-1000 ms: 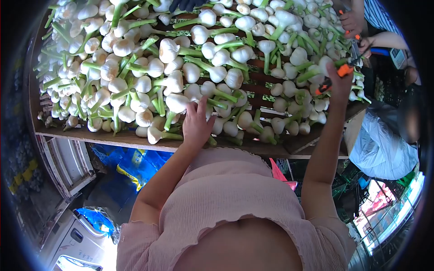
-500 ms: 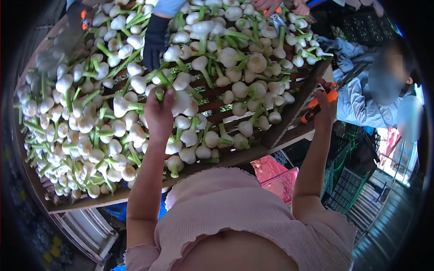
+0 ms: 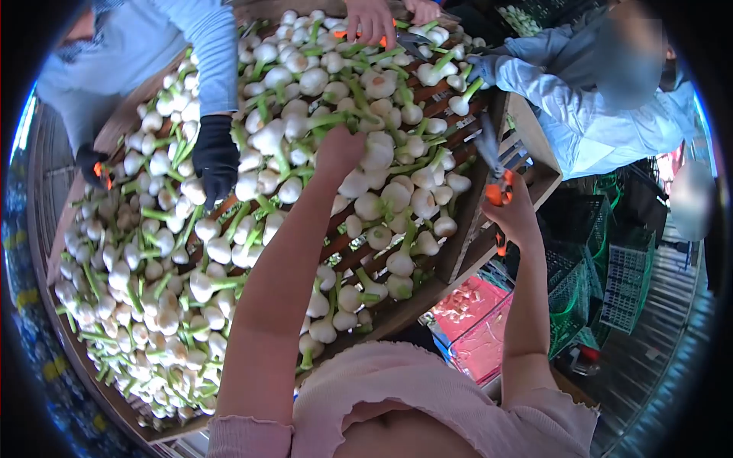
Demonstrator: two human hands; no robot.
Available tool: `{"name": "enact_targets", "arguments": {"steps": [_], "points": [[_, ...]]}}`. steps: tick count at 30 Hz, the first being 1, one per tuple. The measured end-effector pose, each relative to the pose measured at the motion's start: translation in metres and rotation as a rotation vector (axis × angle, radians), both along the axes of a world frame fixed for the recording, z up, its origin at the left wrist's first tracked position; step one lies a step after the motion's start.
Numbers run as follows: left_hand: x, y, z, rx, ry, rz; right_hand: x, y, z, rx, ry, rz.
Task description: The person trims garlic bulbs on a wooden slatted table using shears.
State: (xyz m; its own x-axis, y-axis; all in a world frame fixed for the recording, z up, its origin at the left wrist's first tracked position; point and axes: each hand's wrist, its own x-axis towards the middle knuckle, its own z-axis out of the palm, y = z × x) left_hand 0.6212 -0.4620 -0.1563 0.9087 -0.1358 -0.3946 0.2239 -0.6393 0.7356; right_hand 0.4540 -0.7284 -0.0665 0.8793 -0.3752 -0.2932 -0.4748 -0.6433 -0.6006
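Observation:
White garlic bulbs with green stems (image 3: 202, 286) cover a slatted wooden table (image 3: 427, 299). My left hand (image 3: 341, 155) is closed among them near the table's middle, at the stem end of a large garlic bulb (image 3: 378, 151); its fingertips are partly hidden. Over the right part of the table, my right hand (image 3: 515, 214) grips orange-handled pruning shears (image 3: 500, 189). Their grey blades point up and away from me, smeared by motion and apart from the garlic.
Across the table, a co-worker's black-gloved hand (image 3: 216, 159) reaches into the garlic. Another person's hand (image 3: 370, 21) holds orange-handled shears at the far edge. A person in a light blue jacket (image 3: 595, 141) is at the right. Crates (image 3: 628, 286) and a red basket (image 3: 477, 328) stand below.
My view has turned and shifted. My left hand has moved farther out and to the right over the garlic. The shears in my right hand now point away from me.

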Motion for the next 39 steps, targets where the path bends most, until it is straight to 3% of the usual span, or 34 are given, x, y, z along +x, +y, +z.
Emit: {"name": "enact_targets", "arguments": {"steps": [2, 8, 13, 16, 17, 21, 24, 25, 28, 29, 35, 39], "points": [[0.004, -0.001, 0.007, -0.01, 0.036, -0.084, 0.027, -0.008, -0.014, -0.365, -0.025, 0.156], [-0.02, 0.001, 0.026, 0.048, 0.049, -0.186, 0.13, -0.007, -0.047, -0.695, 0.038, 0.377], [-0.038, 0.019, 0.021, -0.133, 0.012, -0.15, 0.18, 0.002, -0.062, -0.578, 0.107, 0.493], [-0.073, 0.029, 0.022, -0.429, 0.102, 0.126, 0.163, -0.004, -0.058, -0.548, 0.003, 0.497], [-0.088, 0.03, 0.023, -0.612, 0.202, 0.326, 0.159, -0.009, -0.063, -0.59, 0.002, 0.495], [-0.144, 0.049, 0.025, -0.919, 0.636, 0.651, 0.138, -0.004, -0.061, -0.622, 0.023, 0.51], [-0.184, 0.062, 0.024, -0.907, 0.558, 0.525, 0.126, -0.008, -0.056, -0.481, -0.115, 0.528], [-0.188, 0.071, 0.019, -0.781, 0.525, 0.361, 0.127, -0.005, -0.046, -0.517, -0.053, 0.527], [-0.191, 0.073, 0.031, -0.516, 0.122, 0.233, 0.14, -0.012, -0.068, -0.101, -0.172, 0.37], [-0.185, 0.077, 0.038, -0.443, 0.14, 0.196, 0.148, -0.004, -0.066, -0.129, -0.105, 0.318], [-0.18, 0.091, 0.061, -0.636, 0.236, 0.303, 0.211, 0.056, -0.102, -0.34, -0.213, 0.279], [-0.19, 0.098, 0.071, -0.703, 0.297, 0.329, 0.244, 0.07, -0.136, -0.283, -0.315, 0.308]]}}
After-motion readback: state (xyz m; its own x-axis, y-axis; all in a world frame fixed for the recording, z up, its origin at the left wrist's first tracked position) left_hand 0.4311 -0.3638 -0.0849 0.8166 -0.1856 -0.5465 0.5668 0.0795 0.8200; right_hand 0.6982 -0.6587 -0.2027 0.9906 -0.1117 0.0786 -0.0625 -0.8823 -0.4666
